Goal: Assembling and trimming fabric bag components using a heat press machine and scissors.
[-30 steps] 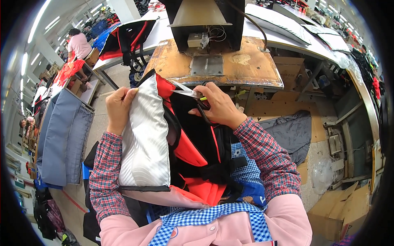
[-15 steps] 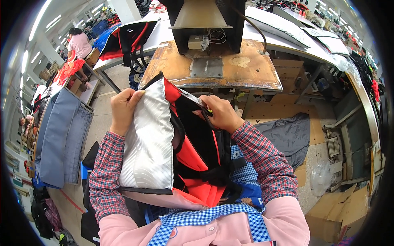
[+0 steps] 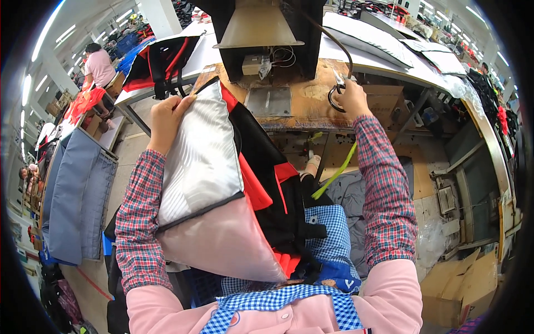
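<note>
Count: left hand [image 3: 168, 121], 1 (10 o'clock); right hand [image 3: 352, 101], 1 (2 o'clock); scissors [image 3: 339, 83], 1 pair (1:30); held bag [image 3: 219, 175], 1 (centre); open carton [image 3: 464, 289], 1 (4 o'clock).

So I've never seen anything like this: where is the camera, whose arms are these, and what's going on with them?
No robot here: these are a person's own bare hands, seen by a wide fisheye camera worn on the head and looking down, so straight edges bend.

The left hand pinches the top corner of a silvery-white, red and black fabric piece. The right hand holds metal scissors with black handles by the right side of a worn orange-brown wooden tabletop.

On that tabletop stands a black housing with a tan flared hood. Behind, a long white table bears a red-and-black strapped piece at left and silvery-white panels at right.
</note>
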A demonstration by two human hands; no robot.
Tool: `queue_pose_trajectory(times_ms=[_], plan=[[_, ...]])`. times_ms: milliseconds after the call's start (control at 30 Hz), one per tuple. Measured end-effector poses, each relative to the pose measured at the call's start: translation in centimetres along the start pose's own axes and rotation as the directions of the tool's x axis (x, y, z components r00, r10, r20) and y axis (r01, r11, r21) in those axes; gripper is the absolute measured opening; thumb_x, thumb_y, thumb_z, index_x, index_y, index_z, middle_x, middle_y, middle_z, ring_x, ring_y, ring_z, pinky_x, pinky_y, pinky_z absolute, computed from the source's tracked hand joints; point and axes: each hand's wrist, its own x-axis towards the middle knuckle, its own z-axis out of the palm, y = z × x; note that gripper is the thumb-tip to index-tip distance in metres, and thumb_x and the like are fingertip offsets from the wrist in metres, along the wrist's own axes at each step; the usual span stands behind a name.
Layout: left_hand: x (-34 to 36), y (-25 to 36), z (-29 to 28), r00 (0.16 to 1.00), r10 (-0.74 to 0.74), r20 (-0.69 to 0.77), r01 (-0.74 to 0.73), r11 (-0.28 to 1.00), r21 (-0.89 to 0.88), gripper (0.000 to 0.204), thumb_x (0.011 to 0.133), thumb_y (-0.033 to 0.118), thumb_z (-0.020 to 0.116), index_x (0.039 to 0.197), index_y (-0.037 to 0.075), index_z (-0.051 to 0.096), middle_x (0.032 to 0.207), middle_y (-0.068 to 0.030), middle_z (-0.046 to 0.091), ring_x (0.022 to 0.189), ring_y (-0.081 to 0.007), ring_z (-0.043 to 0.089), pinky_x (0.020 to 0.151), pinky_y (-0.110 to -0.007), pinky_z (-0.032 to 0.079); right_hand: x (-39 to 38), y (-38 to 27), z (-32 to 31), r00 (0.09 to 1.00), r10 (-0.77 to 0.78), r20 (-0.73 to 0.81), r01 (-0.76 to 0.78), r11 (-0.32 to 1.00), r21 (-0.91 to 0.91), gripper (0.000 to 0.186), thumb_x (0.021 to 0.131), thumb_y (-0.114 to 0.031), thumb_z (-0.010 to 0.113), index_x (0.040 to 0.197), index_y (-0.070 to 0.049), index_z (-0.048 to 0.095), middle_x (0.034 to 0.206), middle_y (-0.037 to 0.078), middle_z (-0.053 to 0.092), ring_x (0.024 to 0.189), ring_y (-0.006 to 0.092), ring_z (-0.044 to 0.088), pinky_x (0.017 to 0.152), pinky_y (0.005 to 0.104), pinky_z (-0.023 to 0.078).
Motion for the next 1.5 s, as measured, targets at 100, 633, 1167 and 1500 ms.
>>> queue_pose_trajectory(times_ms=[100, 633, 1167, 1500], plan=[[2.3, 0.0, 1.5, 0.999, 0.024, 0.040, -0.025, 0.999, 0.044, 0.044, 0.089, 0.038, 0.071, 0.070, -0.002, 0.064, 0.056, -0.0162, 0.051, 0.047, -0.0174, 0.043, 0.049, -0.034, 0.038, 1.7, 0.1, 0.5, 0.982, -0.039, 0.187, 0.092, 0.954, -0.285, 0.035, 0.085, -0.025, 0.067, 0.109, 0.000, 0.065, 0.103, 0.022, 0.068, 0.099, 0.0394, 0.065, 0.083, 0.0462, 0.052], [8.7, -1.1, 4.9, 0.991, 0.027, 0.134, -0.034, 0.998, 0.051, 0.051, 0.089, 0.044, 0.069, 0.070, -0.003, 0.065, 0.057, -0.0190, 0.052, 0.048, -0.0221, 0.044, 0.052, -0.036, 0.041, -7.9, -10.5, 4.5, 0.881, -0.408, 0.238, 0.273, 0.851, 0.449, 0.028, 0.092, -0.028, 0.062, 0.094, -0.002, 0.071, 0.083, 0.019, 0.070, 0.079, 0.0376, 0.068, 0.071, 0.0444, 0.054], [8.9, -0.5, 5.7, 0.990, 0.050, 0.128, -0.056, 0.998, 0.039, 0.051, 0.090, 0.042, 0.069, 0.069, -0.004, 0.062, 0.055, -0.0172, 0.046, 0.049, -0.0200, 0.037, 0.051, -0.035, 0.038, -7.9, -9.9, 3.9, 0.906, -0.369, 0.206, 0.248, 0.859, 0.447, 0.025, 0.090, -0.027, 0.062, 0.088, -0.003, 0.070, 0.078, 0.020, 0.068, 0.077, 0.0401, 0.066, 0.071, 0.0475, 0.053], [7.3, 1.1, 5.2, 0.987, 0.018, 0.161, -0.023, 0.999, 0.030, 0.045, 0.091, 0.039, 0.069, 0.075, -0.003, 0.067, 0.057, -0.0187, 0.051, 0.049, -0.0177, 0.041, 0.052, -0.034, 0.040, -9.4, -9.6, 2.9, 0.905, -0.353, 0.238, 0.230, 0.875, 0.425, 0.026, 0.090, -0.027, 0.061, 0.087, -0.002, 0.068, 0.080, 0.022, 0.068, 0.079, 0.0410, 0.066, 0.072, 0.0496, 0.052]])
